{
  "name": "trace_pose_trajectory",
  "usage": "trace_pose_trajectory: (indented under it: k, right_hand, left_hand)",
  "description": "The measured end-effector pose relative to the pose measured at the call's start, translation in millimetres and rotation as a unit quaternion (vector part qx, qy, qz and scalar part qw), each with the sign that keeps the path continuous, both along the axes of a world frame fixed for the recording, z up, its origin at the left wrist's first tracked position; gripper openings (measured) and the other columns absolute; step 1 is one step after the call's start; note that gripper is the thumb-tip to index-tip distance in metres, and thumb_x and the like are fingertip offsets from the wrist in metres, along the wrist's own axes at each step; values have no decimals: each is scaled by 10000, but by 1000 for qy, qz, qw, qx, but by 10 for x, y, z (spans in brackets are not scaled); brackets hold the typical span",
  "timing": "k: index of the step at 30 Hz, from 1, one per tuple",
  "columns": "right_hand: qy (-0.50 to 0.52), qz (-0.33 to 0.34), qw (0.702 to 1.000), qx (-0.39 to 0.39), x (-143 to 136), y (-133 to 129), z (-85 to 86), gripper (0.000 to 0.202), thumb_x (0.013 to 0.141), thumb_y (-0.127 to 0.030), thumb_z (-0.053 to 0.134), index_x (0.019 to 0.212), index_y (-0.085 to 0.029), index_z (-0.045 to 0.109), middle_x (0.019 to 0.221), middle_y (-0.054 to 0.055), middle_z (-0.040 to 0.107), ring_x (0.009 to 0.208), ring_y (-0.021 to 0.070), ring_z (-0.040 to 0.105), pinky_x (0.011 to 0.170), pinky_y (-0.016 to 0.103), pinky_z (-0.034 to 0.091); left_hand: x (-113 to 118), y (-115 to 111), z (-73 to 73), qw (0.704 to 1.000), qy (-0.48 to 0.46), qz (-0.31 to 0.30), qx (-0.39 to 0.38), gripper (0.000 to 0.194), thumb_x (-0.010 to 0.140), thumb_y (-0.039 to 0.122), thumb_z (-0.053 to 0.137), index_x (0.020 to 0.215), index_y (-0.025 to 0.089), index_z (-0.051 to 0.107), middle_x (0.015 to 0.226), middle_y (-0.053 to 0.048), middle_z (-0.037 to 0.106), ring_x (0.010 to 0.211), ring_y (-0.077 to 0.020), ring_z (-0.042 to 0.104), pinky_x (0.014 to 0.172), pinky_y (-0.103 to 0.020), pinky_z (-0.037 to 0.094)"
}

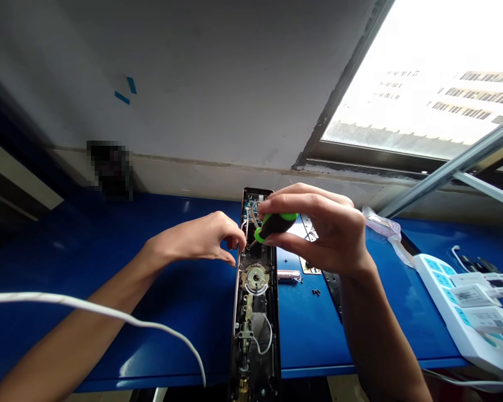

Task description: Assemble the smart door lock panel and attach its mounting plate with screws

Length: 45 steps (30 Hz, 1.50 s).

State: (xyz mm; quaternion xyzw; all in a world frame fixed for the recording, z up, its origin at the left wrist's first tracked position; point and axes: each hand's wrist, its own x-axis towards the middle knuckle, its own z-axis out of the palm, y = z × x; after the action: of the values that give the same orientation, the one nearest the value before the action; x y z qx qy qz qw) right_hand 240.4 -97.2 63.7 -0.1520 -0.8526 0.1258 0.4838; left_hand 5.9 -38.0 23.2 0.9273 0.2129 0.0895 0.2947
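A long, narrow dark housing point(276, 335) lies open, its inner side up, on a blue table point(193, 329), stretching from far to near with its near end past the table's near edge. Inside are a blue circuit board point(250, 211) at the far end, a round metal disc point(256, 277) around the middle, a looped white wire point(270, 336) nearer, and a brass-coloured fitting point(243, 385) at the near end. A black-and-green screwdriver point(279, 224), gripped in the right hand point(333, 229), slants over the far half, its shaft angled down and left.
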Motion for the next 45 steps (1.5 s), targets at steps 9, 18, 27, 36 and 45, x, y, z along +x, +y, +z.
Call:
trace_pose_trajectory:
  k: [9, 18, 27, 36, 45]
  right_hand:
    - [65, -92, 993, -17, 141, -78, 70, 535, 826, -129, 800, 1313, -306, 665, 1185, 49, 753, 939, 228, 768, 775, 380, 682]
    - [-265, -232, 925, -142, 547, -63, 197, 349, 842, -265, 818, 1157, -243, 668, 945, -2, 757, 755, 142, 695, 685, 295, 595]
    - [-329, -239, 889, -210, 548, 131, 45, 276, 846, -253, 806, 1070, -233, 644, 781, -38, 695, 616, 100, 613, 548, 230, 432]
    - [-238, -216, 934, -154, 582, 66, 119, 308, 853, -208, 746, 1140, -221, 634, 905, -12, 712, 692, 103, 606, 667, 267, 546]
    - [49, -159, 980, -113, 399, -119, 206, 310, 901, -229, 724, 1183, -263, 598, 921, 0, 670, 783, 161, 692, 638, 322, 619]
  left_hand:
    - [-47, -112, 114, 999, -37, 4, 26, 181, 914, 144, 688, 1065, 211, 764, 977, -11, 768, 880, -150, 708, 784, -237, 515]
    - [349, -235, -141, 990, -114, -8, 78, 145, 1027, 220, 607, 1046, 169, 742, 992, -55, 742, 856, -154, 690, 769, -272, 531]
    - [436, -243, -247, 991, -95, -8, 99, 163, 1029, 203, 588, 1045, 157, 744, 1010, -70, 732, 889, -177, 707, 790, -293, 542]
    - [345, -186, -162, 988, -115, 11, 101, 150, 1001, 219, 634, 1064, 172, 761, 1024, -71, 753, 889, -175, 707, 799, -302, 560]
    - [293, -214, -73, 997, -72, -6, 35, 280, 947, 360, 756, 1157, 175, 784, 1059, -76, 765, 918, -184, 716, 790, -293, 558]
